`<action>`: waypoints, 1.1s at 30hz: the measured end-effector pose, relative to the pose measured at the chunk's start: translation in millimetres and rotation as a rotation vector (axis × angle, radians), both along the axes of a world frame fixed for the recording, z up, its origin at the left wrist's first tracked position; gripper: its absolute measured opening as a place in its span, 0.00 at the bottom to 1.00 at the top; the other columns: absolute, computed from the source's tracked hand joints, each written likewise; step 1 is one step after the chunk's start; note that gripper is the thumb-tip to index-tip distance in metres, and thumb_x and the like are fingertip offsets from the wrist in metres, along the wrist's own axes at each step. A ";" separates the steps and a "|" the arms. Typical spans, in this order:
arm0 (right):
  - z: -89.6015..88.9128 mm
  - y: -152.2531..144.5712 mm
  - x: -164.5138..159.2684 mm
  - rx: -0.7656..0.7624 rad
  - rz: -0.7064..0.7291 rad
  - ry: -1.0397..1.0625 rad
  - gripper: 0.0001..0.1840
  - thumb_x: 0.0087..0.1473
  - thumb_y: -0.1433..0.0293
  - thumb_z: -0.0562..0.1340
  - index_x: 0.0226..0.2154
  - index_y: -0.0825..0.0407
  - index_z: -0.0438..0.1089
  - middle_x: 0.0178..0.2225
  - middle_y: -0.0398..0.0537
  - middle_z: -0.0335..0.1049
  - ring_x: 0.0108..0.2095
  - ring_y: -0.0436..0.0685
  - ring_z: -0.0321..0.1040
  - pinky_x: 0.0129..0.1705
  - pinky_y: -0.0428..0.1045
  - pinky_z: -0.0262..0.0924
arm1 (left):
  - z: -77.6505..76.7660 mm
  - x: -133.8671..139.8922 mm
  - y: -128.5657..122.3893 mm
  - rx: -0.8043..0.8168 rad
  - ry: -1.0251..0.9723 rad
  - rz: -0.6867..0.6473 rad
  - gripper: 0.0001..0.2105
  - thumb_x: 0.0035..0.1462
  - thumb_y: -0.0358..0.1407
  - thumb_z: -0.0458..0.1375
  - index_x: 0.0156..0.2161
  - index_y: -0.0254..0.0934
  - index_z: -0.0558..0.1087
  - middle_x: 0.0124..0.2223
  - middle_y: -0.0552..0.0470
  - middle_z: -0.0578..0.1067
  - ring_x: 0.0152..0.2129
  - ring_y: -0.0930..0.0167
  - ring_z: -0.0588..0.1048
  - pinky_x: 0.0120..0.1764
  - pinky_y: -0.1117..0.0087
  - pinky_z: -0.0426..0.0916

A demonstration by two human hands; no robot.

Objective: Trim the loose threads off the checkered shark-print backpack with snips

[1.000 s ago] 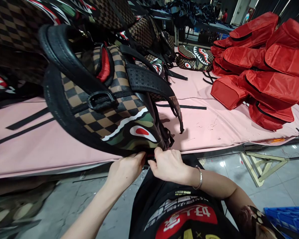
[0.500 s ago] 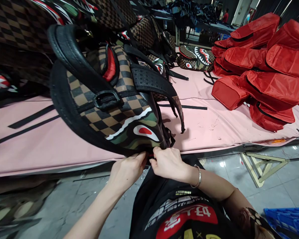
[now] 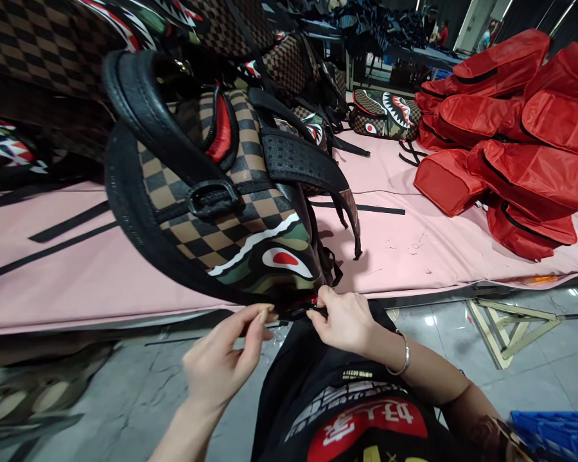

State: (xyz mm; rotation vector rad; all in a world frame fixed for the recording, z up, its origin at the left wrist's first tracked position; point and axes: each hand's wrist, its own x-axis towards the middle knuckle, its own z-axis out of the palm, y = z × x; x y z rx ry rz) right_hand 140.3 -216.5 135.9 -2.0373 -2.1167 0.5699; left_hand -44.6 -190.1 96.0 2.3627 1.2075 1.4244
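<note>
A brown-and-black checkered backpack point(image 3: 250, 212) with a shark-eye print lies at the table's near edge. Its black handle strap point(image 3: 144, 109) and buckle point(image 3: 214, 197) face up, and a red-lined opening point(image 3: 220, 131) shows on top. My right hand point(image 3: 349, 321), wearing a bracelet, pinches the bag's near lower edge, where a bit of red shows. Left of it, my left hand point(image 3: 226, 356) has thumb and fingers pressed together beside the same dark edge. What lies between those left fingertips is too small to make out.
The pink-covered table point(image 3: 380, 250) carries a pile of red cases point(image 3: 525, 141) at right and another checkered shark bag point(image 3: 388, 114) behind. More checkered bags point(image 3: 38, 64) are heaped at left. A blue crate point(image 3: 553, 433) stands on the floor at lower right.
My left hand has drawn back left and down from the bag's edge, its fingers now pinched. My right hand has shifted slightly right along the edge. The view has moved slightly.
</note>
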 end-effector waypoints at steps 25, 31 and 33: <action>-46.9 -26.2 40.4 0.242 -0.107 0.717 0.12 0.60 0.65 0.48 0.40 0.53 0.62 0.27 0.42 0.63 0.28 0.49 0.60 0.33 0.45 0.52 | -12.6 29.2 14.8 -0.245 0.607 0.303 0.13 0.60 0.41 0.52 0.37 0.40 0.77 0.29 0.50 0.78 0.24 0.64 0.76 0.20 0.69 0.54; -69.5 -12.6 31.8 0.292 -0.195 1.036 0.12 0.54 0.62 0.58 0.36 0.53 0.62 0.24 0.39 0.55 0.24 0.47 0.51 0.28 0.44 0.50 | -7.1 29.4 19.0 -0.256 0.456 0.160 0.10 0.58 0.40 0.54 0.29 0.37 0.73 0.23 0.52 0.74 0.18 0.68 0.72 0.19 0.70 0.54; -76.9 -11.2 33.6 0.305 -0.254 1.098 0.13 0.52 0.60 0.60 0.30 0.53 0.63 0.23 0.39 0.57 0.23 0.47 0.51 0.27 0.44 0.51 | -10.3 17.9 15.9 -0.195 0.143 -0.032 0.08 0.58 0.37 0.54 0.30 0.36 0.70 0.24 0.54 0.73 0.19 0.72 0.71 0.23 0.73 0.61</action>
